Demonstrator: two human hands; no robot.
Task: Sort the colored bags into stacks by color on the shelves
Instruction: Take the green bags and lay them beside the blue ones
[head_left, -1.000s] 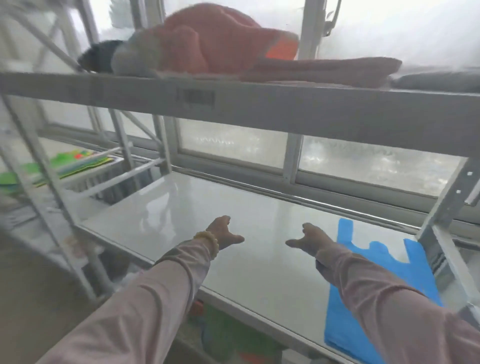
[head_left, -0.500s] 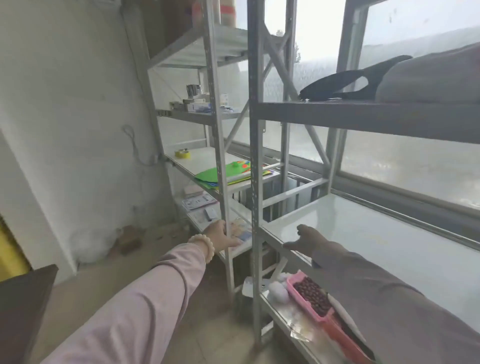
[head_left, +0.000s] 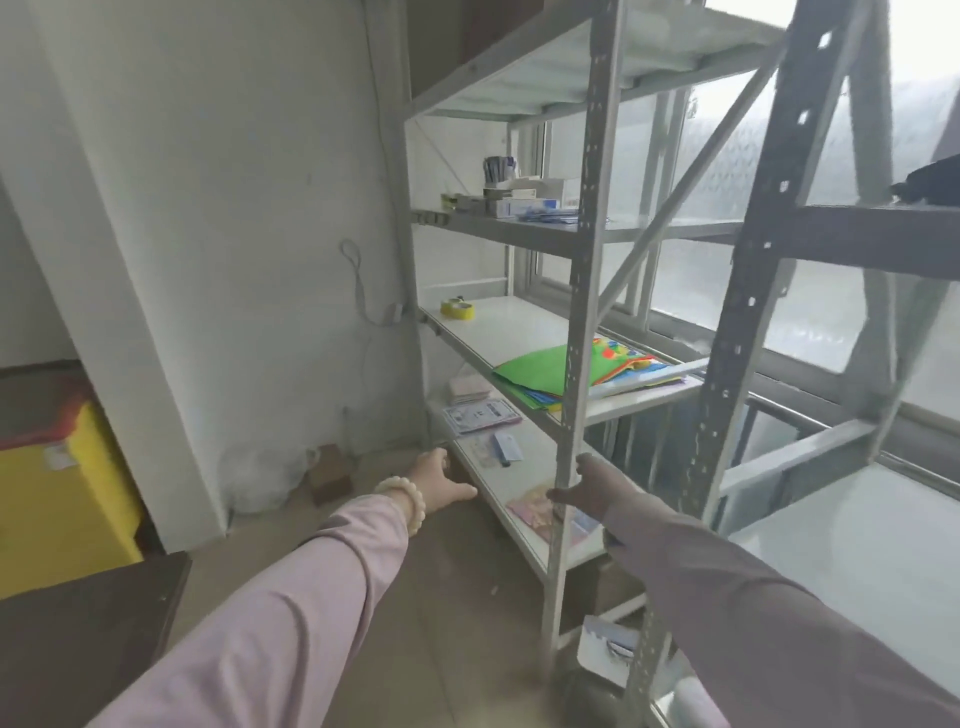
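Note:
A stack of green and multicoloured flat bags (head_left: 540, 376) lies on the middle shelf (head_left: 498, 327) of the left metal rack. My left hand (head_left: 439, 480) is stretched out over the floor in front of the rack's low shelf, fingers relaxed, holding nothing. My right hand (head_left: 589, 491) reaches toward the rack's front post (head_left: 574, 364), fingers loosely spread and empty. A dark bag (head_left: 930, 179) peeks in on the upper shelf of the right rack.
A yellow tape roll (head_left: 458, 309) sits at the back of the middle shelf. Papers and cards (head_left: 480, 415) lie on the low shelf. Boxes stand on the upper shelf (head_left: 519, 200). A yellow bin (head_left: 57, 499) and dark table (head_left: 78, 639) are at left. The white shelf (head_left: 857, 561) is at right.
The view has swung left from the blue bag and the white shelf to the left rack. Both hands stay outstretched and empty.

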